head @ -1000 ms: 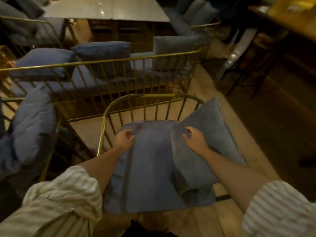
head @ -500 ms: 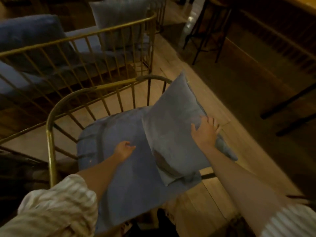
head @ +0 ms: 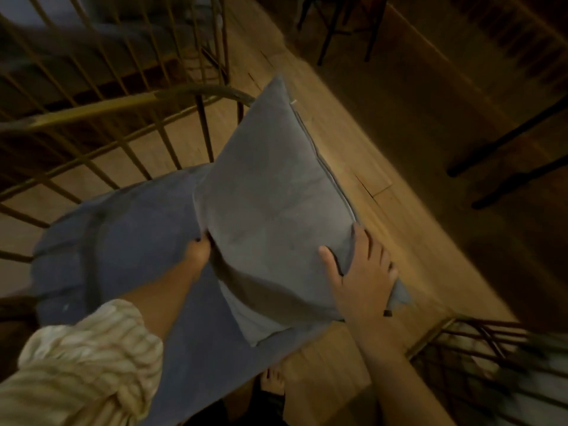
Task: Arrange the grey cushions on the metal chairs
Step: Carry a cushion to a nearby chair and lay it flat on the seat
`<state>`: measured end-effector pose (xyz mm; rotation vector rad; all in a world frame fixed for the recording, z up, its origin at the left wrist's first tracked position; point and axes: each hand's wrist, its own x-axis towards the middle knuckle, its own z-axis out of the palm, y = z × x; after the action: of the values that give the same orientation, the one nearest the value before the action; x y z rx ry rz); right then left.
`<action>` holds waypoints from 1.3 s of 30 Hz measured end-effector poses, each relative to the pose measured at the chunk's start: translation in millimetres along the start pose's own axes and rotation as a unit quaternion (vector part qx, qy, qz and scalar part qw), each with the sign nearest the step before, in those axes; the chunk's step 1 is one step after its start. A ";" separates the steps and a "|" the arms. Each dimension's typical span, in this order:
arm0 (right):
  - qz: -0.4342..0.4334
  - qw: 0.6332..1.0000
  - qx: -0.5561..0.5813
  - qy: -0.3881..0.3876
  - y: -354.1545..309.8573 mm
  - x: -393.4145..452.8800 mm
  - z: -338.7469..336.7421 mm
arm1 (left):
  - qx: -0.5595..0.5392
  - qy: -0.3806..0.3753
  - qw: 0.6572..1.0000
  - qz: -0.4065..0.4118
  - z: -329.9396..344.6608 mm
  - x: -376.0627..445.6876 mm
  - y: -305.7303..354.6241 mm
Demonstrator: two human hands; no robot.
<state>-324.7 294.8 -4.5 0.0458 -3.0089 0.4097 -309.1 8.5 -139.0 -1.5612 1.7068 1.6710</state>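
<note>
A grey square cushion [head: 273,195] stands tilted on the blue-grey seat pad [head: 123,241] of a gold metal chair [head: 101,109], its top corner near the chair's curved back rail. My left hand [head: 199,253] grips the cushion's left edge, fingers tucked behind it. My right hand [head: 359,272] holds its lower right side, thumb on the front and fingers around the zipped edge.
Another gold wire chair [head: 123,35] with grey cushions stands behind. A further wire frame [head: 479,358] sits at the lower right. Dark stool legs [head: 507,155] cross the wooden floor on the right. My bare foot [head: 273,385] is below the seat.
My left hand moved from the seat pad to the cushion's left edge. My right hand slid down its right side. The view tipped downward and closer.
</note>
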 end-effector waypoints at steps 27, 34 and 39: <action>0.076 0.934 0.285 -0.203 -53.2 -64.2 70.6 | -0.226 0.277 0.933 -0.044 -138.6 -59.0 -143.2; 0.089 0.883 0.285 -0.362 -53.6 -84.2 132.5 | -0.142 0.243 0.959 -0.023 -179.0 -46.8 -164.4; 0.102 0.873 0.233 -0.416 -27.3 -81.3 166.2 | -0.096 0.242 0.965 0.014 -177.4 -59.3 -201.6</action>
<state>-259.2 225.3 -165.3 -0.0829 -3.6385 1.4757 -43.1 -60.6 -147.8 -2.1910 1.8299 1.5971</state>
